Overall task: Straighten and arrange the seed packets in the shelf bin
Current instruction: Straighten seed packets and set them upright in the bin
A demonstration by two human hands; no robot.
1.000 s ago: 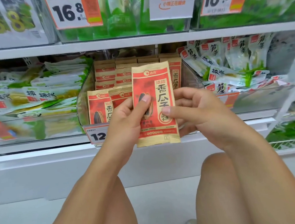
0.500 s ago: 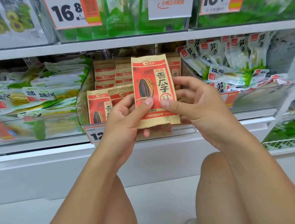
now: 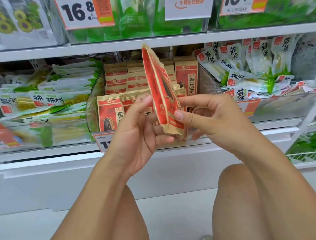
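A red-and-tan sunflower seed packet (image 3: 160, 93) stands upright in front of the clear shelf bin (image 3: 94, 98), turned nearly edge-on to me. My right hand (image 3: 214, 121) pinches its lower right side between thumb and fingers. My left hand (image 3: 135, 133) curls its fingers under the packet's bottom edge, with the thumb against its left face. Inside the bin, more seed packets (image 3: 187, 77) stand in rows at the back. Two others (image 3: 109, 114) lean at the front left, partly hidden behind my left hand.
Green-and-white bamboo shoot packs fill the bin on the left (image 3: 44, 98) and the bin on the right (image 3: 244, 71). A price tag (image 3: 103, 143) hangs on the seed bin's front. The upper shelf edge (image 3: 109, 46) runs just above the held packet. My knees are below.
The packet rose from in front of the bin's price rail to bin height and turned from facing me to nearly edge-on. Both hands stayed on it.
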